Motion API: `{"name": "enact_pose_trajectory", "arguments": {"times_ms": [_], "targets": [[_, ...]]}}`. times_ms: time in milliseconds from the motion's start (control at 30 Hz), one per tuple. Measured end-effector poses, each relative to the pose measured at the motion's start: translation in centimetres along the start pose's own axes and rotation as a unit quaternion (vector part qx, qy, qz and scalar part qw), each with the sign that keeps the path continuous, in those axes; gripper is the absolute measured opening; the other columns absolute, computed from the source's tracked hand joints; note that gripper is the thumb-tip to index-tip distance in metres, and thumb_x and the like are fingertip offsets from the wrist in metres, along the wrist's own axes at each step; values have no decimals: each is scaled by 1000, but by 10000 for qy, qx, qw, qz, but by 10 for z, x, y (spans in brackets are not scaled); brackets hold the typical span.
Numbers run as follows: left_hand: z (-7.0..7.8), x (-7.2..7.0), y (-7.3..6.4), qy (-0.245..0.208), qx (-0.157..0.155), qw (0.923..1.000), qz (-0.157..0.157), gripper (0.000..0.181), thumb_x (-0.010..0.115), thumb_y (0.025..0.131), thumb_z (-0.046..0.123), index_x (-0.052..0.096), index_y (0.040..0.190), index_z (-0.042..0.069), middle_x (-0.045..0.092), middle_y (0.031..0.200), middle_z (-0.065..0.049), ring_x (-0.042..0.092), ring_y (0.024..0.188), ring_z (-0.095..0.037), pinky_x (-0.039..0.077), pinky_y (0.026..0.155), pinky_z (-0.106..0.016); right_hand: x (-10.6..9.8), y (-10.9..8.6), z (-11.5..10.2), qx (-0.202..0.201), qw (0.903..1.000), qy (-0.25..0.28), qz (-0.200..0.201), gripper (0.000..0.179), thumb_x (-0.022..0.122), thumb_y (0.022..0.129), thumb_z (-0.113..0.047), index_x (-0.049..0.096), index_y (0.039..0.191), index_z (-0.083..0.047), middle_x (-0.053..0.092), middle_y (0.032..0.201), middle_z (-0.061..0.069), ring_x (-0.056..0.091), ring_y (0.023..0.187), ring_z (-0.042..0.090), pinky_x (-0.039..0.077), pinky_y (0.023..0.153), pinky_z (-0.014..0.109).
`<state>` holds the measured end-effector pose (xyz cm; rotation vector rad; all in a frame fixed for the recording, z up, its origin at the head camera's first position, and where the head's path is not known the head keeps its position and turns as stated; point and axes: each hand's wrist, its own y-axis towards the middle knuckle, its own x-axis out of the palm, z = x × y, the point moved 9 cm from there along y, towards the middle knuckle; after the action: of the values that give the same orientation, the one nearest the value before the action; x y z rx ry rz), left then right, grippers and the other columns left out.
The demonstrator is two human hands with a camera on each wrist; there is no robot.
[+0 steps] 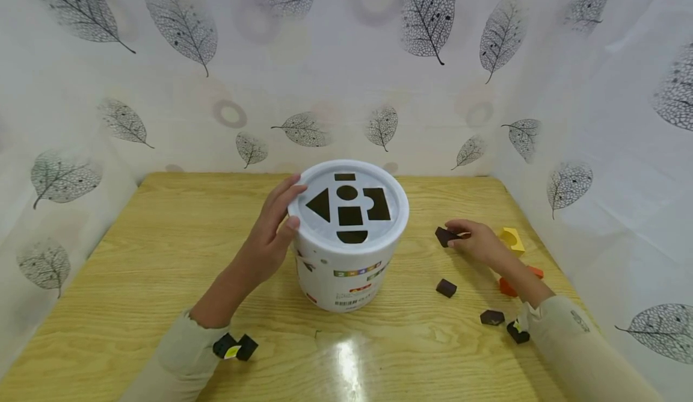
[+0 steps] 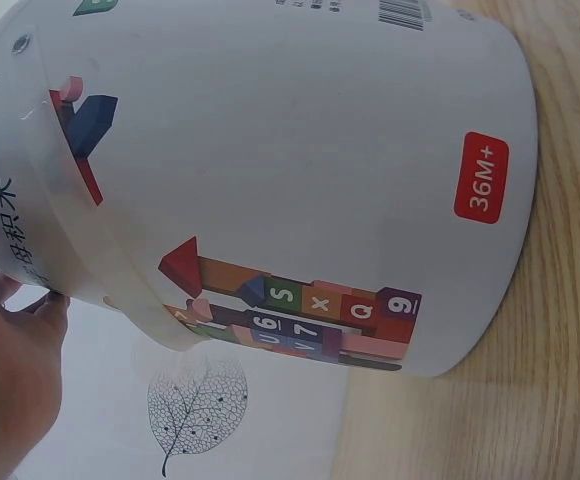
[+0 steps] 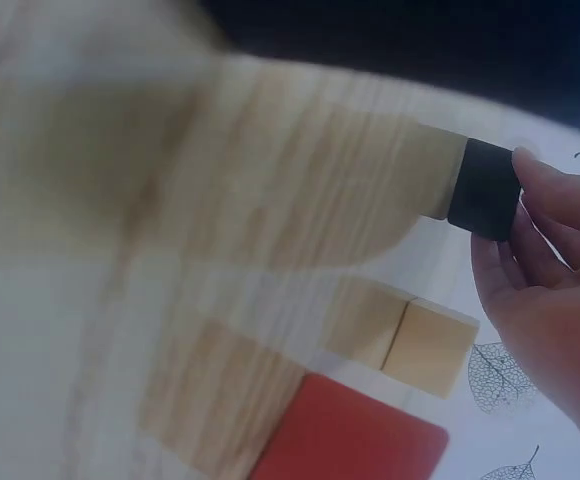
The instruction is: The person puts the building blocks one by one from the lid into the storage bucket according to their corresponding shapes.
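A white bucket stands upright on the table, its lid cut with several shaped holes. My left hand rests against the lid's left rim, fingers spread along the edge. In the left wrist view, part of that hand shows beside the bucket's printed wall. To the right of the bucket, my right hand pinches a dark block between thumb and fingers, just above or on the table; I cannot tell which. The same block appears at the fingertips in the right wrist view.
A small dark block and a dark angular block lie right of the bucket. A yellow block with a curved cutout and an orange-red block sit by the right forearm. Leaf-patterned cloth borders the wooden table.
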<state>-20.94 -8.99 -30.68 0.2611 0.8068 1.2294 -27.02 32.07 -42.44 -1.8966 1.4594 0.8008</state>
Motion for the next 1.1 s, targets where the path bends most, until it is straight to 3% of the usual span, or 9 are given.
{"name": "enact_pose_trajectory", "arguments": {"times_ms": [467,700,867,1100], "targets": [[-1,0,0,-26,33,10000,21,47,42,109,31,39,153,15,21,166,-1,23,152,-23,29,120,-30,9,2,4,-60,9999,-40,82,49,66,97,-9,51,143,1,57,134,30,56,122,48,48,100,58],[-2,0,-1,-29,64,10000,39,47,42,109,29,39,153,13,21,166,-2,23,152,-24,28,120,-29,12,2,2,-80,9999,118,16,55,67,97,-12,47,147,0,58,130,27,58,117,42,52,95,51],[0,0,-1,-73,71,9999,21,47,42,109,28,39,153,14,21,166,-1,24,152,-24,29,120,-28,17,4,4,74,9996,163,-207,60,68,97,-20,45,149,0,58,128,26,59,111,36,53,87,40],[-1,0,0,-47,28,10000,-13,47,42,109,29,38,153,15,20,166,-1,23,152,-24,29,119,-27,21,3,1,35,9979,240,-605,66,70,96,-17,39,152,0,53,133,30,58,113,37,52,90,43]]}}
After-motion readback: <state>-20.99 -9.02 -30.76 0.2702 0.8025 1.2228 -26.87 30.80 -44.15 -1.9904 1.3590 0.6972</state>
